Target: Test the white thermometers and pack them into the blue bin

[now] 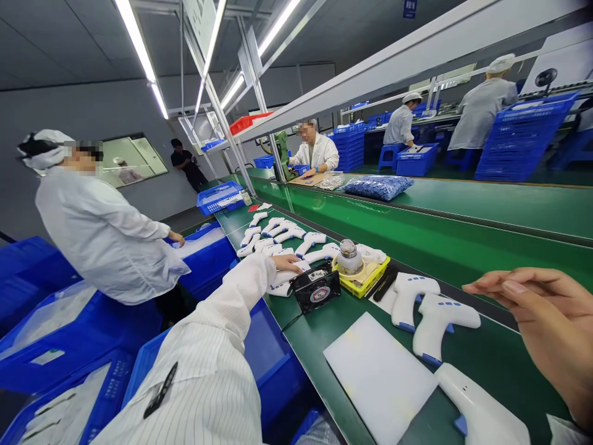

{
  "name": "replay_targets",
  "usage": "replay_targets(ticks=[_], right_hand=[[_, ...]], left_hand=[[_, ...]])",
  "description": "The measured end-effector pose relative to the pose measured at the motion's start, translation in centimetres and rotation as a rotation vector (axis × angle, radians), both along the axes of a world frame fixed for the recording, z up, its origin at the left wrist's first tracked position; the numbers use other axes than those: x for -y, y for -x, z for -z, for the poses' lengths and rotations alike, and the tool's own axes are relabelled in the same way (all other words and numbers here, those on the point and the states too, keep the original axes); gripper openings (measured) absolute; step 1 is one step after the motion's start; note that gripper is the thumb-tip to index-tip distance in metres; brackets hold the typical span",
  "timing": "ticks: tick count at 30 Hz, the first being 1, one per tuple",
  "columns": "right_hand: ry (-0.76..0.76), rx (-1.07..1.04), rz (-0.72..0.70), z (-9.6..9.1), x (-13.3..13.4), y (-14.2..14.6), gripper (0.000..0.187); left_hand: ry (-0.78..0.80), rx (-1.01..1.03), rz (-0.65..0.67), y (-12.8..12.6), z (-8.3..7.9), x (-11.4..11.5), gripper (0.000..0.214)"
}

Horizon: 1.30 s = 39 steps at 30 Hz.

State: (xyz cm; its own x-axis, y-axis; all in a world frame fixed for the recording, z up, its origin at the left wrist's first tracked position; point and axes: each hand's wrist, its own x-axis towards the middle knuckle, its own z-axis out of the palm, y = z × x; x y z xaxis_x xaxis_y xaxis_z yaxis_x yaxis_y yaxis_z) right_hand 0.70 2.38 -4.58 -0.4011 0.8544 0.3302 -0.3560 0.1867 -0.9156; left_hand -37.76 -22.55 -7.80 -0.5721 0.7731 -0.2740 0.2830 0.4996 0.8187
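Note:
My left hand (286, 262) reaches across to the near end of a group of white handheld thermometers (290, 233) and closes on a white thermometer (303, 266) there. A black fan (317, 289) partly hides that thermometer. My right hand (551, 315) is raised at the right, fingers stretched out and thumb alongside, with nothing visible in it. Below and left of it, two thermometers with blue buttons (445, 318) lie on the green bench. Another white thermometer (482, 405) lies closer, touching the corner of a white pad (380, 377).
A yellow tray (365, 285) holds a metal-topped bottle (349, 258). Blue crates (278, 364) stand below the bench's left edge. A co-worker in white (111, 222) stands at the left. Another person (317, 151) sits across the line, near a bag of blue parts (377, 186).

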Motion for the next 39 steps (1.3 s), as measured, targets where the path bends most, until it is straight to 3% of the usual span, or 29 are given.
replay_targets(ticks=[6,13,16,18,21,24,27,29,30,32,35,39], right_hand=[[-0.011,0.006,-0.012,0.3,-0.5,-0.2,0.018],[0.011,-0.019,-0.010,-0.6,-0.8,-0.8,0.023],[-0.053,0.126,-0.044,-0.2,-2.0,-1.5,0.023],[-0.171,0.367,-0.079,0.8,-3.2,-2.0,0.021],[-0.359,0.774,-0.142,3.2,-4.6,-2.4,0.019],[-0.388,0.947,-0.196,5.6,-5.0,-2.3,0.028],[-0.349,0.914,-0.214,6.9,-5.1,-2.0,0.027],[-0.317,0.851,-0.247,7.1,-5.4,-2.0,0.028],[-0.293,0.809,-0.268,6.9,-5.6,-2.2,0.030],[-0.239,0.711,-0.300,6.5,-6.3,-2.7,0.036],[-0.175,0.583,-0.296,5.5,-7.1,-3.7,0.044],[-0.115,0.373,-0.243,3.2,-6.6,-4.8,0.051]], left_hand=[[0.094,-0.166,0.007,-0.5,0.3,-0.5,0.037],[0.130,-0.298,-0.034,-3.8,1.6,-1.7,0.035],[0.124,-0.351,-0.041,-4.9,1.7,-2.0,0.036],[0.101,-0.383,-0.056,-5.2,1.1,-1.9,0.036],[0.028,-0.443,-0.117,-5.1,-1.5,-1.3,0.040],[-0.118,-0.548,-0.244,-6.3,-6.3,-0.7,0.044],[-0.319,-0.658,-0.332,-10.5,-11.3,-0.7,0.039],[-0.475,-0.665,-0.196,-14.5,-13.5,-1.6,0.037],[-0.481,-0.672,-0.105,-16.6,-14.0,-2.4,0.037],[-0.389,-0.621,0.090,-20.3,-13.9,-4.5,0.039],[-0.262,-0.486,0.280,-24.0,-11.0,-9.0,0.048],[-0.304,-0.152,0.250,-27.3,-6.7,-15.0,0.075]])
